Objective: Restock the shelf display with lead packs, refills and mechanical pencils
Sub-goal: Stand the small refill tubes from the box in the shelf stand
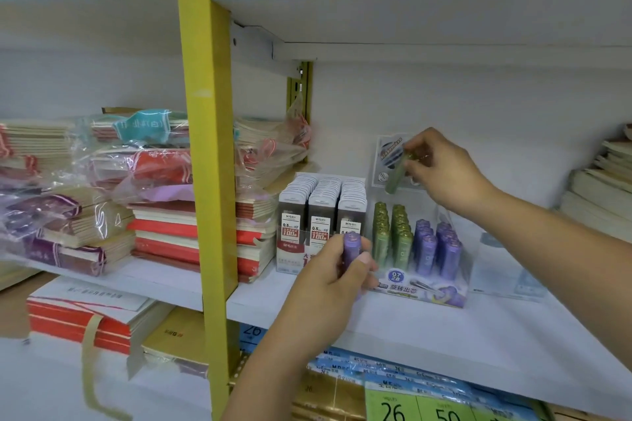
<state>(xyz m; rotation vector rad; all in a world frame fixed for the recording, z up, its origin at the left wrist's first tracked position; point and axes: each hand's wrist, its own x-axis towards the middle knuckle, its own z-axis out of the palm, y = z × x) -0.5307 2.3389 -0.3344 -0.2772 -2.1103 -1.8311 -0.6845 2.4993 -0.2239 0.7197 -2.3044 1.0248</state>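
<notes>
On the shelf (444, 325), the display box (427, 296) is holding 2 green rows (390, 232) and 2 purple rows (437, 246), all upright. The right hand (448, 171), the nearer one, is pinching a tilted green tube (396, 176) just above the green rows. The left hand (335, 280) is gripping a purple tube (352, 246) in front.

Grey rectangular lead packs (290, 225) carry white labels reading M&G, 0.5 HB and a red 100. The purple-and-white cardboard display box (422, 289) shows 0.7 2B. Below, green paper price tags (393, 408) read 26 and 50; a blue shelf label (252, 331), 26.
</notes>
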